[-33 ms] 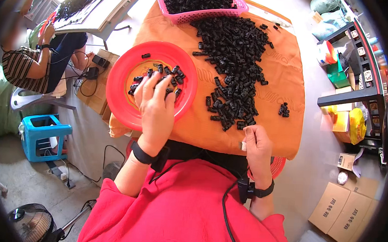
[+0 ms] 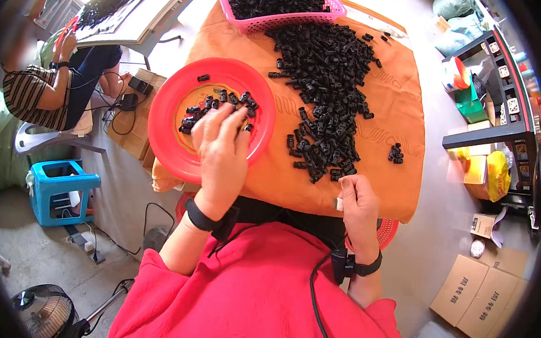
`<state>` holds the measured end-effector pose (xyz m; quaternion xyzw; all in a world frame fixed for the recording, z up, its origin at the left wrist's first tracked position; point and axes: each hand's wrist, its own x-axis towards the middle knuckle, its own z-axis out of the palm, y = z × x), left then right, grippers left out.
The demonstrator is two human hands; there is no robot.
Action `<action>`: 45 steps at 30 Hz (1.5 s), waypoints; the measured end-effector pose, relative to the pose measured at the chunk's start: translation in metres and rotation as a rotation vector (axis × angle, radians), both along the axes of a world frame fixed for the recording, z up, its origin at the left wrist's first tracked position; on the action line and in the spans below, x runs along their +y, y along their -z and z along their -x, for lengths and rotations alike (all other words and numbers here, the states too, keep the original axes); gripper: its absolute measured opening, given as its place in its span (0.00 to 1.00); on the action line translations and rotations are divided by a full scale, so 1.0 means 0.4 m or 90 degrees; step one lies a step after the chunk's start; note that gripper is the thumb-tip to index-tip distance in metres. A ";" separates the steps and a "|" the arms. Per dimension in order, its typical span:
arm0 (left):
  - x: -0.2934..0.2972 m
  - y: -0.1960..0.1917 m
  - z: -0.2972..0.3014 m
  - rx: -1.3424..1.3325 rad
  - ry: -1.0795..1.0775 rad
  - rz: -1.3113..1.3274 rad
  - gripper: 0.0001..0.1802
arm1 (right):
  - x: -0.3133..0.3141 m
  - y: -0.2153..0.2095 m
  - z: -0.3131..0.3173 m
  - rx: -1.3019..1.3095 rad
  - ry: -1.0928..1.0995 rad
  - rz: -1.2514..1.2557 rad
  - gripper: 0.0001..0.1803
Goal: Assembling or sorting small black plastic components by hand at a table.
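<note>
My left hand (image 2: 223,153) is over the right part of a round red plate (image 2: 164,127), fingers slightly blurred, apart and bent down. Several small black plastic pieces that look like cord locks (image 2: 192,122) lie in the plate beyond the fingertips. I see nothing held in that hand, though its palm side is hidden. At the near edge of the orange cloth (image 2: 269,184), my right hand (image 2: 361,213) is closed, thumb against curled fingers. A bit of white shows at those fingers; what they hold, if anything, is hidden. A large heap of the same black pieces (image 2: 332,105) spreads beyond it.
A pink basket (image 2: 272,25) full of black pieces stands at the far edge. One small cluster (image 2: 396,153) lies apart at right. Another person (image 2: 54,90) sits at left, near a blue stool (image 2: 64,192). Cardboard boxes (image 2: 478,299) and a fan (image 2: 46,313) stand on the floor.
My left hand has shifted slightly right and toward me over the plate, showing more of the black pieces. My right hand has not visibly moved.
</note>
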<state>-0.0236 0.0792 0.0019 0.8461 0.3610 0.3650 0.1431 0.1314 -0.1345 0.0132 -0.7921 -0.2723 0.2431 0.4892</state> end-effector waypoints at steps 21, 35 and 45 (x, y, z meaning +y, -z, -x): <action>-0.263 -0.390 -0.032 -0.487 0.927 0.291 0.19 | -0.005 0.008 0.032 0.038 0.011 -0.002 0.10; -0.243 -0.411 0.006 -0.501 0.811 0.235 0.17 | -0.014 0.028 0.029 -0.023 0.007 0.011 0.09; -0.168 -0.456 0.090 -0.295 0.779 0.262 0.14 | -0.009 0.037 0.031 -0.035 0.000 -0.008 0.09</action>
